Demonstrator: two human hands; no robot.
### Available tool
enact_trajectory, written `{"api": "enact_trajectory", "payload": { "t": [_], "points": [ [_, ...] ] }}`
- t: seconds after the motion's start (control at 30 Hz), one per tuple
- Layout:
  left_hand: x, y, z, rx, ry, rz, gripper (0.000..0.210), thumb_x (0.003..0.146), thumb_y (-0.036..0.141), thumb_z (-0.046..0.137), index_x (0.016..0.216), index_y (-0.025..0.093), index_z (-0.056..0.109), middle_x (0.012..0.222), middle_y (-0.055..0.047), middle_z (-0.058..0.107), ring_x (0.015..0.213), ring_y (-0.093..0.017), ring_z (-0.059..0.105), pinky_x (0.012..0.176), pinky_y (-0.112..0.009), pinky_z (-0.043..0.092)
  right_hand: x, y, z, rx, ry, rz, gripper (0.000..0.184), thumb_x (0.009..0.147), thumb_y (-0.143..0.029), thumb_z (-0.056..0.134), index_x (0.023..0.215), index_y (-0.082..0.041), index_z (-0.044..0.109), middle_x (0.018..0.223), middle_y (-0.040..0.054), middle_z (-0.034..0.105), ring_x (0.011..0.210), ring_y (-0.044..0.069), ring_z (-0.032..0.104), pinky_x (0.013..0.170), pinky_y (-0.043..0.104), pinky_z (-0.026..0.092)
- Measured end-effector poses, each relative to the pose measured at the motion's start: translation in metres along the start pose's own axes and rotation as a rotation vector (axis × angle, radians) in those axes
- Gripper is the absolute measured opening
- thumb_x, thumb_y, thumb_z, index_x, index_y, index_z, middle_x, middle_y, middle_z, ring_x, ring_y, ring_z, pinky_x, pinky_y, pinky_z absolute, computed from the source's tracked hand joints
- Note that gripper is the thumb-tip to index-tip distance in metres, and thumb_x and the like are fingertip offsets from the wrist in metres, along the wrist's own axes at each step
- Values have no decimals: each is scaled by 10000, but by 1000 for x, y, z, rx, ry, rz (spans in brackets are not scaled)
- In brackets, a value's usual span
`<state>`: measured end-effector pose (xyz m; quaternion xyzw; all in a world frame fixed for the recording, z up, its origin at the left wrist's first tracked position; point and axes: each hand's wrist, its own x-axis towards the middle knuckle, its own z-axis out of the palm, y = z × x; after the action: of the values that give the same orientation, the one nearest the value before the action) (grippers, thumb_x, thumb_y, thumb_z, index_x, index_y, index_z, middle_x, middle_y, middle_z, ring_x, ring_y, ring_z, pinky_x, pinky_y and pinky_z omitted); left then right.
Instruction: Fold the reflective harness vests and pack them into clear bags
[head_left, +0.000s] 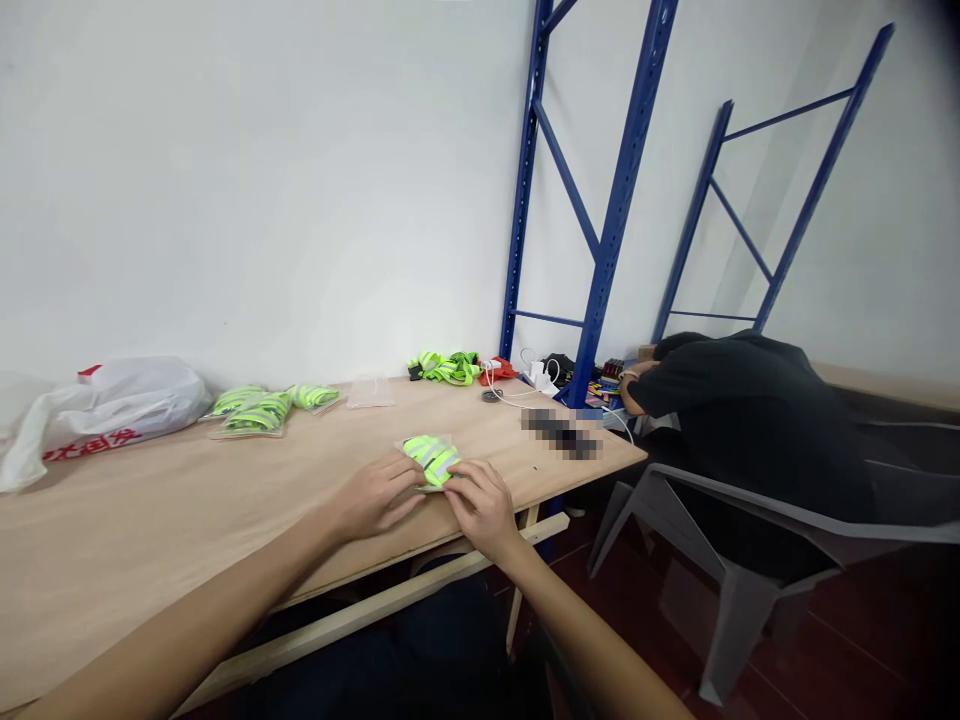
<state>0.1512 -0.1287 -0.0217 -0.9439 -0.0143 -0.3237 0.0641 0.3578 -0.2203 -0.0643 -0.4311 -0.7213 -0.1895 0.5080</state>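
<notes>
Saw left hand [381, 494] and right hand [482, 503], both half-curled, pinching clear bag of neon-green fabric [433, 460] near front edge of wooden table [157, 540]. Similar bags [259, 413] lay beside white sack [146, 400].

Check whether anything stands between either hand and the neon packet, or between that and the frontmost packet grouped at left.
Nothing visible: left hand and right hand both touch the neon packet. The clear sleeve lies nearer the wall than the direct line to the frontmost packet.
</notes>
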Motion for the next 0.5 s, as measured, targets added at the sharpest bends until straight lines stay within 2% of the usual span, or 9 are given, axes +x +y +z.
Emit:
{"api": "enact_trajectory", "payload": {
  "t": [0.17, 0.33, 0.43, 0.5],
  "points": [
    [4, 0, 5, 39, 56, 3, 184, 987, 142, 442, 951, 191, 615, 959, -81, 690, 877, -186, 640, 808, -312, 505, -1, 0, 1, 7, -15, 12, 149, 918, -141, 587, 917, -237, 701, 1008, 66, 719, 1005, 219, 631, 866, 376, 527],
    [3, -1, 4, 66, 22, -32, 164, 978, 156, 447, 954, 188, 606, 937, -80, 674, 867, -194, 627, 798, -320, 500, -1, 1, 0, 51, -31, 30, 165, 928, -138, 556, 981, -225, 686, 1038, 92, 697, 1031, 222, 627, 894, 381, 535],
    [3, 0, 0, 41, -13, -47, 126, 967, 201, 487, 1027, 188, 597, 1029, -97, 669, 964, -212, 629, 867, -341, 502, -1, 2, -1, 83, -22, 20, 179, 939, -125, 529, 918, -221, 679, 1026, 98, 693, 1031, 216, 634, 895, 378, 543],
    [3, 0, -2, 14, -28, -58, 197, 953, 261, 533, 1130, 188, 578, 1144, -118, 651, 1073, -235, 614, 932, -362, 496, -2, 2, -2, 97, -28, 8, 185, 944, -122, 524, 901, -221, 674, 1028, 100, 698, 1044, 216, 635, 902, 379, 545]
  ]
}}
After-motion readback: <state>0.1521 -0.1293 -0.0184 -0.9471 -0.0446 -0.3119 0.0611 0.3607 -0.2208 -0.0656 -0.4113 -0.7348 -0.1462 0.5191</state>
